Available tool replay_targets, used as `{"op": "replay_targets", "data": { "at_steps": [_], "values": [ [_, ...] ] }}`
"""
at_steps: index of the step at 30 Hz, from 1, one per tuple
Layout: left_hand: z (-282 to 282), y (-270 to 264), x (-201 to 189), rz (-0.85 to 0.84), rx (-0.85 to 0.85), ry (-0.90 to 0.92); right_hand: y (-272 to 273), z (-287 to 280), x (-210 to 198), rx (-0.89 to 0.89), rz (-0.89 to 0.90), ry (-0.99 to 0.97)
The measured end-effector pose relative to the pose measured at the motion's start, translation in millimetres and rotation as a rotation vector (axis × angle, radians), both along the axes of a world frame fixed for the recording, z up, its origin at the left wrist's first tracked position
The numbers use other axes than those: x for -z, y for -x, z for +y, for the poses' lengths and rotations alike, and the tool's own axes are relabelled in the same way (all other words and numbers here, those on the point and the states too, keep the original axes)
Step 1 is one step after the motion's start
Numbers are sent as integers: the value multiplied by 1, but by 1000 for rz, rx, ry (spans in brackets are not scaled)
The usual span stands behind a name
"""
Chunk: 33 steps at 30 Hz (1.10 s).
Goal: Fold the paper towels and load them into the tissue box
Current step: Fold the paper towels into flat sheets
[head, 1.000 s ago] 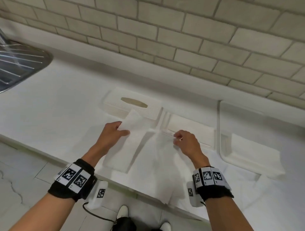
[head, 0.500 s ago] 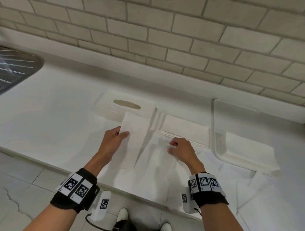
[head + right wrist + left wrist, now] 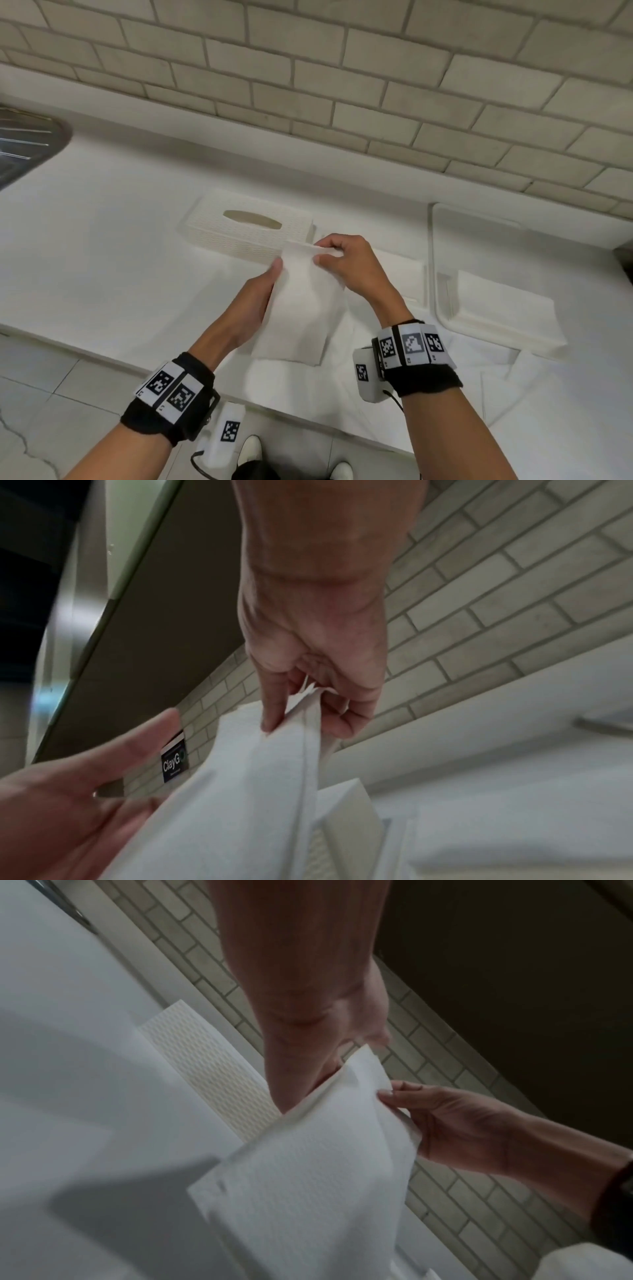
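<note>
I hold a folded white paper towel (image 3: 301, 305) upright above the counter, in front of the tissue box lid (image 3: 239, 228), which is white and woven with an oval slot. My right hand (image 3: 337, 258) pinches the towel's top right corner between thumb and fingers (image 3: 274, 710). My left hand (image 3: 262, 301) backs the towel with straight fingers, and its thumb (image 3: 161, 729) stands up beside the left edge. The towel (image 3: 325, 1164) hangs from the pinch. The box base (image 3: 411, 277) lies right of the lid, half hidden by my right hand.
Loose unfolded paper towels (image 3: 308, 390) are spread over the counter's front edge below my hands. A white tray (image 3: 442, 274) at the right holds a flat stack of towels (image 3: 503, 308). A steel sink drainer (image 3: 24, 144) is at the far left. A tiled wall stands behind.
The folded towel has risen off the counter. My right hand left the loose sheet and moved up and left to pinch the towel's top corner. My left hand came up with it.
</note>
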<state>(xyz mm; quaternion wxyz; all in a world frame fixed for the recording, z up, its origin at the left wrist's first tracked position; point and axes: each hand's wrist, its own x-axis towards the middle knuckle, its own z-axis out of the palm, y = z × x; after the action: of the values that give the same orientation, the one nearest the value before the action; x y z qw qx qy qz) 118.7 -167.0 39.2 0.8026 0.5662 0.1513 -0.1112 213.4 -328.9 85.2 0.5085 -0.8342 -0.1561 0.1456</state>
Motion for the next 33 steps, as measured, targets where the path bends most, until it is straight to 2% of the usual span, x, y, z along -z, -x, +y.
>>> {"op": "replay_targets", "data": {
  "at_steps": [2, 4, 6, 8, 10, 12, 15, 18, 21, 23, 25, 30, 33],
  "values": [
    [-2, 3, 4, -17, -31, -182, 2, -1, 10, 52, 1, -24],
    [0, 4, 9, -9, -135, -316, 5, -10, 28, 183, 3, -11],
    [4, 4, 10, -5, -209, -335, 8, -25, 56, 290, 33, 197],
    [10, 4, 9, -3, -242, -356, 16, -36, 85, 262, 131, 522],
    [15, 4, 9, -4, -263, -367, 26, -37, 106, 191, 183, 720],
    [17, 3, 9, 6, -277, -366, 34, -30, 114, 169, 111, 800],
    [18, 2, 12, 29, -297, -347, 36, -22, 115, 141, 69, 762],
    [18, 3, 13, 41, -324, -350, 35, -22, 107, 143, 72, 593],
    [20, 3, 13, 27, -372, -378, 32, -29, 88, 242, 49, 211],
    [23, 2, 11, 13, -419, -378, 32, -33, 61, 315, 109, -45],
    [26, -1, 8, -5, -449, -373, 32, -40, 34, 328, 133, -216],
    [15, -13, -3, -43, -404, -298, 37, -55, -25, 240, 106, -444],
    [-6, -17, -8, -19, -323, -223, 41, -52, -29, 210, 99, -443]
  ]
}}
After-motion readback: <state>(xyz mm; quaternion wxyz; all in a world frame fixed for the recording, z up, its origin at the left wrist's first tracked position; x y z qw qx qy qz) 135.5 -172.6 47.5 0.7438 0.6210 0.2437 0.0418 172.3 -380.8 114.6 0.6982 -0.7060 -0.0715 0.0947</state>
